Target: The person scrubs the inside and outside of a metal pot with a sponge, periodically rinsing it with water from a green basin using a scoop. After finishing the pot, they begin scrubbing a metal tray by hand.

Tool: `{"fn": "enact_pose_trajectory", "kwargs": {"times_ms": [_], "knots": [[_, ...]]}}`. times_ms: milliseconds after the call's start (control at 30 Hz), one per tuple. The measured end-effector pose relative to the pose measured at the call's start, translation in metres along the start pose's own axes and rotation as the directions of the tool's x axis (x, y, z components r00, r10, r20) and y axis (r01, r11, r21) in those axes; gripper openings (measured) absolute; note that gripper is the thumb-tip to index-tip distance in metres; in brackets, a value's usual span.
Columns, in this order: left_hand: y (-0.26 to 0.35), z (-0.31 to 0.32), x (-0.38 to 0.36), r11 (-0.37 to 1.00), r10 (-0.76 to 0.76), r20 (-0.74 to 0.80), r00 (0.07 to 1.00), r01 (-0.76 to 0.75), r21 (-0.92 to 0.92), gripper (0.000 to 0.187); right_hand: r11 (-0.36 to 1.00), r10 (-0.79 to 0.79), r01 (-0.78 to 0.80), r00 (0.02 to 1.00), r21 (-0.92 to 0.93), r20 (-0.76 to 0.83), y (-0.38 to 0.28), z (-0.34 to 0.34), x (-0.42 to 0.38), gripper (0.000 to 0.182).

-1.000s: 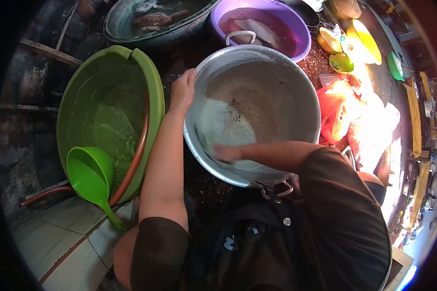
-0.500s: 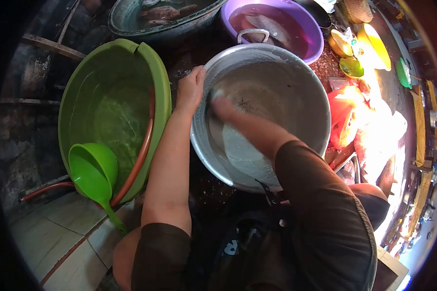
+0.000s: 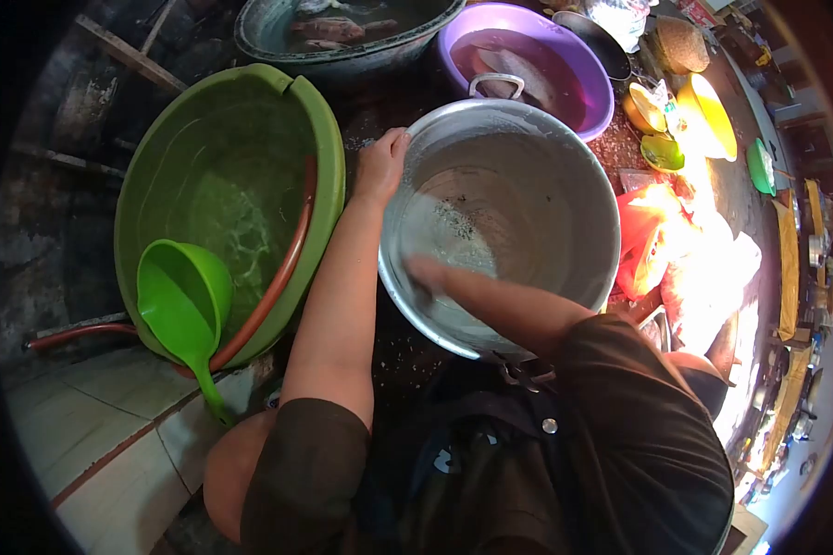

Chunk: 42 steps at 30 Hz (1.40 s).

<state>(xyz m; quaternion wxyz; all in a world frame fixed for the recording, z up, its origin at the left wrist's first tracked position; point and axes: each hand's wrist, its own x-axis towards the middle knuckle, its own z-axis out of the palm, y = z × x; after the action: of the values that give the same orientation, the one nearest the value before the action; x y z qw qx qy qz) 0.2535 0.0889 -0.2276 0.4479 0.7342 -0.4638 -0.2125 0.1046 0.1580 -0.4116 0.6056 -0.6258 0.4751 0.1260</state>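
A large metal pot (image 3: 565, 203) with wet walls and dark specks on its bottom stands in front of me, its mouth facing up. My left hand (image 3: 382, 166) is closed on the pot's left rim. Inside, near the lower left wall, my right hand (image 3: 428, 274) is smeared by motion; its fingers and anything in them cannot be made out. A loop handle (image 3: 497, 80) sticks up at the pot's far side.
To the left, a green tub (image 3: 333, 157) holds water, a reddish hose (image 3: 282, 277) and a green dipper (image 3: 183, 305). A purple basin (image 3: 602, 102) and a dark tub (image 3: 342, 60), both with fish in water, stand behind. Red plastic bags (image 3: 643, 231) lie to the right.
My right hand has moved down along the pot's inner left wall. My left hand stays on the rim. The view has shifted slightly.
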Motion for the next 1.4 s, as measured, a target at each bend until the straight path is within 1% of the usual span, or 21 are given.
{"fn": "enact_pose_trajectory", "kwargs": {"times_ms": [33, 67, 133, 233, 300, 367, 433, 567, 633, 733, 800, 833, 867, 967, 1033, 1100, 1167, 1200, 1300, 1367, 1400], "knots": [[-0.005, 0.000, 0.000, 1.000, -0.002, 0.023, 1.000, 0.002, -0.012, 0.037, 0.807, -0.009, 0.003, 1.000, 0.591, 0.008, -0.072, -0.028, -0.030, 0.038], [-0.008, -0.001, 0.002, 1.000, -0.012, 0.032, 0.999, 0.012, -0.005, 0.037, 0.643, -0.144, 0.156, 0.986, 0.750, -0.082, -0.097, -0.048, -0.004, 0.029], [-0.012, 0.001, 0.004, 0.995, -0.034, 0.067, 0.997, 0.040, -0.091, 0.038, 0.524, -0.108, 0.274, 0.960, 0.806, -0.257, -0.134, -0.076, 0.000, 0.032], [-0.014, 0.001, 0.006, 0.987, -0.050, 0.079, 0.996, 0.061, -0.152, 0.038, 0.623, -0.135, 0.353, 0.927, 0.698, -0.349, -0.129, -0.054, -0.038, 0.041], [-0.012, 0.001, 0.009, 0.987, -0.037, 0.067, 0.997, 0.046, -0.151, 0.037, 0.905, -0.227, 0.320, 0.921, 0.281, -0.316, -0.093, -0.025, -0.082, 0.050], [-0.010, -0.002, 0.002, 0.989, -0.036, 0.073, 0.997, 0.046, -0.141, 0.036, 0.966, -0.256, 0.259, 0.954, 0.000, -0.154, -0.039, -0.021, -0.120, 0.041], [-0.003, -0.004, 0.002, 0.995, -0.023, 0.042, 0.999, 0.027, -0.096, 0.031, 0.954, -0.179, 0.197, 0.979, -0.226, 0.098, -0.009, -0.060, -0.168, 0.059], [-0.002, -0.005, 0.002, 0.996, -0.032, 0.049, 0.998, 0.036, -0.077, 0.032, 0.600, 0.203, 0.355, 0.800, -0.717, 0.565, 0.045, -0.178, -0.202, 0.071], [-0.005, -0.004, 0.002, 0.997, -0.010, 0.042, 0.999, 0.013, -0.075, 0.032, 0.178, 0.372, 0.137, 0.907, -0.974, 0.196, 0.013, -0.199, -0.216, 0.066], [-0.009, -0.002, 0.004, 0.996, 0.017, 0.039, 0.999, -0.014, -0.089, 0.031, 0.147, 0.601, 0.241, 0.748, -0.959, 0.280, 0.061, -0.181, -0.148, 0.064], [-0.004, -0.003, 0.001, 0.995, 0.039, 0.027, 0.999, -0.036, -0.094, 0.029, 0.570, 0.027, 0.380, 0.877, -0.728, 0.479, 0.114, -0.127, -0.114, 0.043], [-0.002, -0.005, 0.002, 0.995, 0.050, 0.022, 0.999, -0.048, -0.092, 0.029, 0.540, -0.026, 0.289, 0.944, -0.791, 0.328, 0.091, -0.086, -0.109, 0.042], [-0.001, -0.005, 0.002, 0.997, 0.057, 0.028, 0.998, -0.055, -0.060, 0.029, 0.743, -0.037, 0.191, 0.969, -0.641, 0.246, 0.067, -0.057, -0.099, 0.042], [0.007, -0.007, -0.001, 0.998, 0.027, 0.093, 0.995, -0.033, 0.060, 0.033, 0.692, -0.287, 0.254, 0.956, -0.676, 0.066, -0.019, -0.033, -0.072, 0.028], [0.009, -0.007, 0.000, 0.997, 0.020, 0.130, 0.991, -0.030, 0.072, 0.033, 0.454, -0.635, 0.368, 0.773, -0.811, -0.004, -0.019, -0.043, -0.008, 0.024], [0.009, -0.006, -0.002, 0.994, 0.046, 0.125, 0.991, -0.057, 0.088, 0.033, 0.431, -0.740, 0.397, 0.670, -0.810, -0.065, -0.030, -0.096, 0.040, 0.025], [0.009, -0.008, 0.001, 0.991, 0.069, 0.115, 0.991, -0.082, 0.108, 0.034, 0.580, -0.615, 0.233, 0.754, -0.781, -0.232, -0.031, -0.162, 0.039, 0.022], [0.010, -0.009, 0.000, 0.992, 0.065, 0.112, 0.992, -0.076, 0.101, 0.035, 0.487, -0.516, -0.075, 0.779, -0.870, -0.356, -0.031, -0.194, 0.045, 0.023], [0.011, -0.007, -0.002, 0.993, 0.047, 0.117, 0.992, -0.059, 0.106, 0.036, -0.076, -0.124, -0.203, 0.973, -0.976, -0.193, 0.033, -0.253, -0.034, 0.041], [0.012, -0.006, -0.001, 0.992, 0.034, 0.120, 0.992, -0.048, 0.116, 0.037, 0.052, 0.185, -0.348, 0.925, -0.936, -0.333, 0.150, -0.232, -0.028, 0.048], [0.012, -0.005, 0.000, 0.988, 0.027, 0.119, 0.993, -0.044, 0.146, 0.036, 0.167, 0.153, -0.231, 0.966, -0.959, -0.206, 0.143, -0.188, -0.079, 0.049]]}}
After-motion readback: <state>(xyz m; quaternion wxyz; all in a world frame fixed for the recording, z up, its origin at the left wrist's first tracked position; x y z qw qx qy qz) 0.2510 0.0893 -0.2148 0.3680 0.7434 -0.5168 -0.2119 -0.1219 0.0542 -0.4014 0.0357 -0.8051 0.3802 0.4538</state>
